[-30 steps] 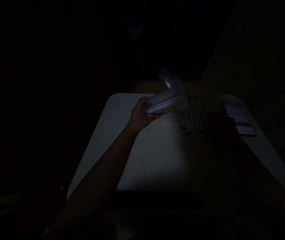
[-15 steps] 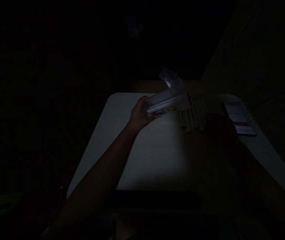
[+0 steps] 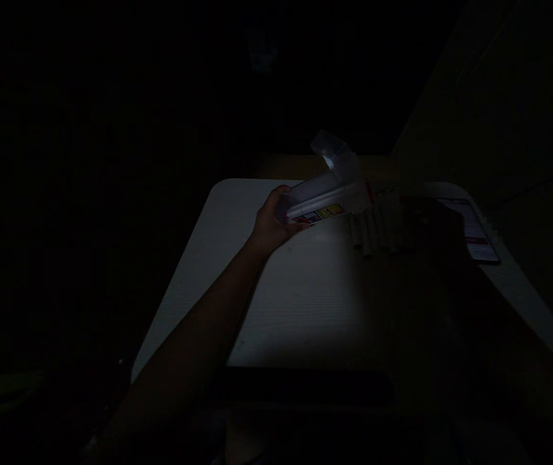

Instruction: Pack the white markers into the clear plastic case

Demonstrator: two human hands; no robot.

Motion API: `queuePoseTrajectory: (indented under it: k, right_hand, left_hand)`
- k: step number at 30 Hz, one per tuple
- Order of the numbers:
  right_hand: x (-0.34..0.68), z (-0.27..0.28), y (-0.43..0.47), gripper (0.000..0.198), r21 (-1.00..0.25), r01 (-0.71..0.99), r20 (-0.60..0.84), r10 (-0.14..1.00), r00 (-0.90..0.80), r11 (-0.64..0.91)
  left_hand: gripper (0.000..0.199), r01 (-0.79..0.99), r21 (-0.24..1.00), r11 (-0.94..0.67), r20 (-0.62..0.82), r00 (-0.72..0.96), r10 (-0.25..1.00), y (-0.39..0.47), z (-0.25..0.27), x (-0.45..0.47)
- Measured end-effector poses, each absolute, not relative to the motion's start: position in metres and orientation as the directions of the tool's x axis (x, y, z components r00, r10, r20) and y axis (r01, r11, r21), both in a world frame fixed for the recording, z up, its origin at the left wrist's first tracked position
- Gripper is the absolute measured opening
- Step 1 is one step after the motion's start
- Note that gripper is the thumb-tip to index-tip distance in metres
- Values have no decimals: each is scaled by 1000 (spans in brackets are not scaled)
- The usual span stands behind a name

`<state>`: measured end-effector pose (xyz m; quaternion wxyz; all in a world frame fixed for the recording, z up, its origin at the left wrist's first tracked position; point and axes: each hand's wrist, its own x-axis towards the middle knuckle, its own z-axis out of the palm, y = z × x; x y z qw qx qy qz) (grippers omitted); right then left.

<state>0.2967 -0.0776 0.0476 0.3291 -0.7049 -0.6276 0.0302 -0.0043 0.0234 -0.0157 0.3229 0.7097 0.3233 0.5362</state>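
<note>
My left hand [image 3: 272, 221] is wrapped round the lower end of a clear plastic case [image 3: 313, 188], which is tilted up to the right. The case's flap stands open at the far end, and a colourful label [image 3: 319, 214] shows on its near side. Inside lie one or more pale pen-like sticks. Several pens or markers [image 3: 372, 231] lie side by side on the table, right of the case. My right hand [image 3: 434, 223] is in deep shadow just right of them; its fingers are too dark to make out.
A lit phone or tablet [image 3: 480, 236] lies at the right, partly behind my right hand. The white table [image 3: 300, 290] has rounded far corners and a dark strip [image 3: 300, 385] along its near edge. Surroundings are nearly black.
My right hand has moved slightly up and to the right, away from the row of pens, and covers more of the lit screen. My left hand and the case stay almost still.
</note>
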Motion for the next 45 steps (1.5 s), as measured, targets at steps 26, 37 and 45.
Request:
queuePoseTrajectory:
  k: [26, 37, 45]
  right_hand:
    - [251, 86, -44, 24, -573, 771, 430, 903, -8, 280]
    - [246, 112, -47, 28, -677, 726, 197, 980, 23, 118]
    - [230, 119, -48, 31, -650, 758, 171, 982, 80, 52]
  left_hand:
    - [92, 155, 792, -590, 547, 249, 799, 23, -15, -6]
    - [93, 182, 776, -604, 562, 238, 792, 23, -16, -7]
    - [91, 151, 780, -608, 566, 243, 787, 21, -13, -5]
